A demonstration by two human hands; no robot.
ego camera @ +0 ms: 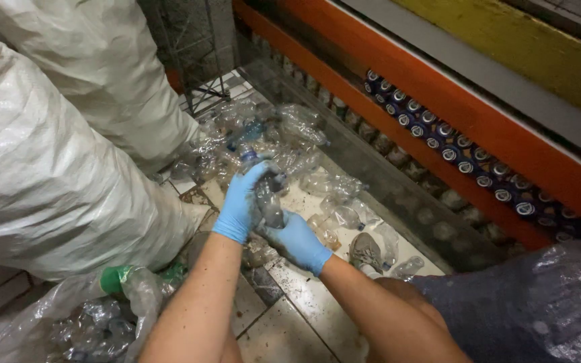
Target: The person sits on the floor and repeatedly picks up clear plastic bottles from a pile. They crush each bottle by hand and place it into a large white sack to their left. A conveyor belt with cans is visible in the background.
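Note:
Both my hands wear blue gloves. My left hand point(242, 202) wraps around the upper part of a crushed clear plastic bottle point(268, 199). My right hand point(298, 240) grips the same bottle from below, near its lower end. The bottle is held above a tiled floor, in front of a heap of crushed clear bottles point(263, 138) that spreads toward the back and right. My forearms are bare.
Two large white woven sacks point(55, 168) stand at the left. A clear bag of crushed bottles point(95, 323) lies at the lower left. An orange shelf rail point(438, 101) runs above rows of blue cans point(465, 158). A shoe point(366, 253) rests on the dirty tiles.

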